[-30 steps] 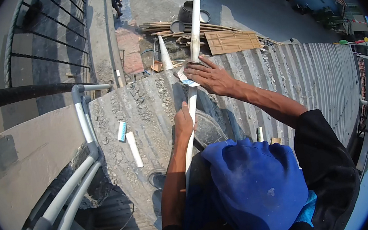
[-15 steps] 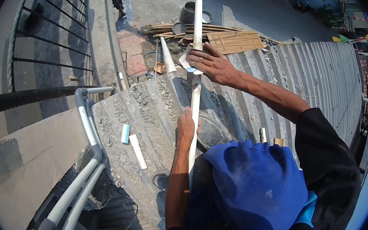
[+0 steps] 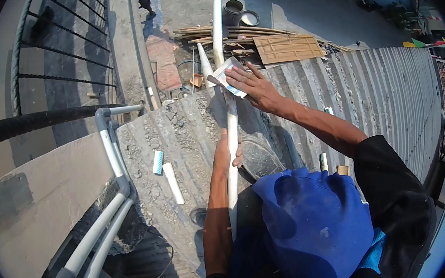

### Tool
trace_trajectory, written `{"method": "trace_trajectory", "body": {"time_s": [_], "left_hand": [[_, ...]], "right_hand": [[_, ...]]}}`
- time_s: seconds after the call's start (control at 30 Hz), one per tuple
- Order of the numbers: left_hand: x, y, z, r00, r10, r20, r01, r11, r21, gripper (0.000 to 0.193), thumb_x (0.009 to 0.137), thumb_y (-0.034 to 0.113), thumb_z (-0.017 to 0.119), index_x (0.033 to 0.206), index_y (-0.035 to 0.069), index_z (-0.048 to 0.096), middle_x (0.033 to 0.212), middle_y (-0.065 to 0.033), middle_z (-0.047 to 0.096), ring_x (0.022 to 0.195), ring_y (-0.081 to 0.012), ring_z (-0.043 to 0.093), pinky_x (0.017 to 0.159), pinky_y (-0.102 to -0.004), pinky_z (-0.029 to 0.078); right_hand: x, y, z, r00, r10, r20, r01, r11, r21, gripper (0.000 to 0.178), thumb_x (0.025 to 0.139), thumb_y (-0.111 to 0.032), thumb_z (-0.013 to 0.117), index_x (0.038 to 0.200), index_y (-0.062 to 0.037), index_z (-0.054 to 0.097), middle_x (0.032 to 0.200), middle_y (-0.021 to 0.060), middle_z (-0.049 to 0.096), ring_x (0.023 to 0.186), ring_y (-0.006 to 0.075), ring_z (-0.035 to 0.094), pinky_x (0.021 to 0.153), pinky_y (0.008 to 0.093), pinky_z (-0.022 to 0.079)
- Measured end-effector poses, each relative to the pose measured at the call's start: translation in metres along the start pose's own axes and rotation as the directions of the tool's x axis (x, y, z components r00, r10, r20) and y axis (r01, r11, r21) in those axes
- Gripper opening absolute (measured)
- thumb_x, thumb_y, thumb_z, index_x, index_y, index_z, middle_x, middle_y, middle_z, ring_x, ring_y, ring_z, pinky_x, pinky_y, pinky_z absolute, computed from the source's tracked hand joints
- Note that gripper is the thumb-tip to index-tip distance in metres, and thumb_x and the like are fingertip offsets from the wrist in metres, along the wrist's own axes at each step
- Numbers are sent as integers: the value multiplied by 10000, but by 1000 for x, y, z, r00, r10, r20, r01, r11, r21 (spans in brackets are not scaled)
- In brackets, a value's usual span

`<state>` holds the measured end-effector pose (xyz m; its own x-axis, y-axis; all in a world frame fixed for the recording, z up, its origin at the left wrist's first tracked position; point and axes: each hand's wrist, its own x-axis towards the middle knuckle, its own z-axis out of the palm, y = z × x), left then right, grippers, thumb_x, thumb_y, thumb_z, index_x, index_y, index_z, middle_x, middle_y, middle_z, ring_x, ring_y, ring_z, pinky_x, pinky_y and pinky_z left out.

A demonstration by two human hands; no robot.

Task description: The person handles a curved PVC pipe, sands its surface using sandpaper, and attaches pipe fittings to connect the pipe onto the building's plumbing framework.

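A long white plastic pipe [image 3: 218, 36] runs up the middle of the head view and carries a dirty grey patch near my right hand. My left hand [image 3: 224, 156] is wrapped around its lower part, the fingertips showing on the right side. Higher up, my right hand [image 3: 252, 86] presses a bent sheet of paper [image 3: 232, 68], white with blue print, against the pipe. The fingers lie over the sheet and the thumb is hidden. A blue cloth head covering [image 3: 316, 227] fills the lower middle and hides the pipe's near end.
Corrugated roofing [image 3: 386, 94] lies beneath, strewn with rubble. A short white pipe piece [image 3: 173, 183] and a blue-and-white tube-shaped piece [image 3: 157, 162] rest left of my arm. Jointed grey pipes [image 3: 94, 234] and a black railing [image 3: 52, 120] stand at left. Beyond are a bucket [image 3: 233, 12] and wooden poles [image 3: 189, 33].
The pipe's far end has swung to the left. My right hand has moved slightly with the sheet, and more of the sheet now shows. The left hand still grips the pipe.
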<state>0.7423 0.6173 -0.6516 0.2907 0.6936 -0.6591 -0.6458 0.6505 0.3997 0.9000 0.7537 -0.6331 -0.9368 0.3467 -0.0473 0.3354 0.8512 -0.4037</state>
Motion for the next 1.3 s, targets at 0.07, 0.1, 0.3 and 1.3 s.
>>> {"method": "trace_trajectory", "body": {"time_s": [0.07,0.1,0.3,1.3], "left_hand": [[-5,2,1,1000,-22,15,22,999,-39,513,945,524,275,881,56,476,514,-18,403,303,-92,340,279,-229,299],[-7,-1,1,999,-45,-14,44,997,-56,469,952,488,291,890,63,480,508,-6,397,305,-82,337,271,-218,287],[0,-8,-4,1000,-23,5,23,995,-95,415,952,468,318,942,90,488,515,-19,409,293,-96,344,260,-232,287],[-6,-9,4,985,54,-165,-28,988,153,547,925,539,368,884,14,512,584,-4,437,383,-79,393,358,-229,321]], "right_hand": [[1,-12,8,999,-52,3,52,998,34,508,898,-237,423,1395,-190,325,1474,-14,267,1362,199,241,1145,429,112],[3,-14,7,996,-88,4,87,995,42,509,898,-240,429,1393,-182,327,1472,-8,273,1359,205,249,1146,426,116],[21,-8,-1,997,7,-75,-5,999,33,578,844,-141,504,1392,-176,322,1466,-24,283,1362,191,236,1155,410,99],[-7,-56,22,974,169,-153,-136,969,206,559,825,-143,551,1351,-78,373,1419,98,352,1318,248,322,1115,394,238]]}}
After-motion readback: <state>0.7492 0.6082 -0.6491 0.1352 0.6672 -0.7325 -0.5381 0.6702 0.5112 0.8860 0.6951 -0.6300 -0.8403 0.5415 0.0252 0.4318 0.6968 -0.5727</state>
